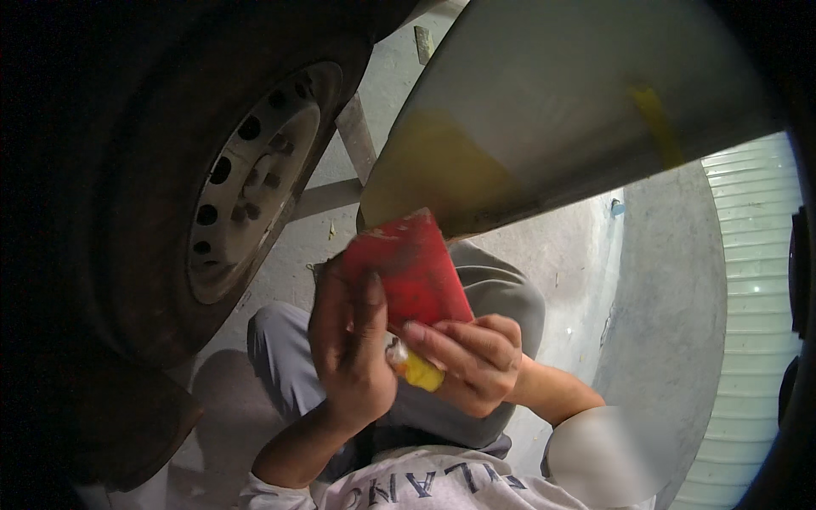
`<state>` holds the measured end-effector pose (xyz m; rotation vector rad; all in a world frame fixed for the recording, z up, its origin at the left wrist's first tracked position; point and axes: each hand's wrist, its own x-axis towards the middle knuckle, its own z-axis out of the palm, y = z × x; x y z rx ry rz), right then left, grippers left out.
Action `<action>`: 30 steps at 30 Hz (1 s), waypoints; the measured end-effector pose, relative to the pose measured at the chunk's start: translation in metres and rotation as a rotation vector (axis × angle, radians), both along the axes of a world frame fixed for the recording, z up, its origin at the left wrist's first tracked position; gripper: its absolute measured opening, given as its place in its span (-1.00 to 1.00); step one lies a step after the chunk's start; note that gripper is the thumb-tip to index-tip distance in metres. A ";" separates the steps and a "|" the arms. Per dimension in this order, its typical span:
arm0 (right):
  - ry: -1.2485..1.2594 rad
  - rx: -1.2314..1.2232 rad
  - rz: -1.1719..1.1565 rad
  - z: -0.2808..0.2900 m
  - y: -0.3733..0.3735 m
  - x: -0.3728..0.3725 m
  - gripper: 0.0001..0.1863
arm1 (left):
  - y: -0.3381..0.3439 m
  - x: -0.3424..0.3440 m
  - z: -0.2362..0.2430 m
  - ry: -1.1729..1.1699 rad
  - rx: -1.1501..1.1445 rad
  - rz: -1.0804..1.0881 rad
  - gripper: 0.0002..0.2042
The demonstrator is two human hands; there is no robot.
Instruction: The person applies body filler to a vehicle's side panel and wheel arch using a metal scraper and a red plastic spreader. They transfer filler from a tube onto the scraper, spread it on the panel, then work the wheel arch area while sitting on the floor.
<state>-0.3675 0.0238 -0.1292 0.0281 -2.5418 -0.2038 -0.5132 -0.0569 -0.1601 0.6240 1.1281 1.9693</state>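
Your left hand [348, 340] has its fingers wrapped over the near edge of a flat red spreader card [412, 268], thumb lying along its face. Your right hand [467, 361] has its fingers closed across the card's lower corner, and between the two sets of fingers sits a small yellow tube [416, 370] with a pale, shiny end; which hand actually grips the tube you cannot tell.

Just beyond your fingertips, the card's far edge meets the lower rim of a grey body panel [578, 93], which carries a dull yellow patch [442, 166] straight above the card and a narrow yellow streak [656, 123] further to the right.

Left of your fingers stands a dark tyre on a steel wheel [251, 183] with round holes. Below your hands lie your grey-trousered knees [501, 293] and concrete floor [569, 255], open to the right.
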 end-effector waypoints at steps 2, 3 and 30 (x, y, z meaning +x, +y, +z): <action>-0.004 -0.050 0.083 -0.001 0.001 0.007 -0.93 | 0.005 0.000 -0.001 -0.136 0.003 0.094 -0.75; -0.022 -0.054 0.079 0.001 0.001 0.014 -0.93 | 0.008 -0.003 -0.002 -0.180 0.038 0.079 -0.75; -0.122 -0.224 -0.307 -0.017 0.020 0.095 -0.89 | 0.037 -0.038 0.012 -0.067 0.018 -0.166 -0.77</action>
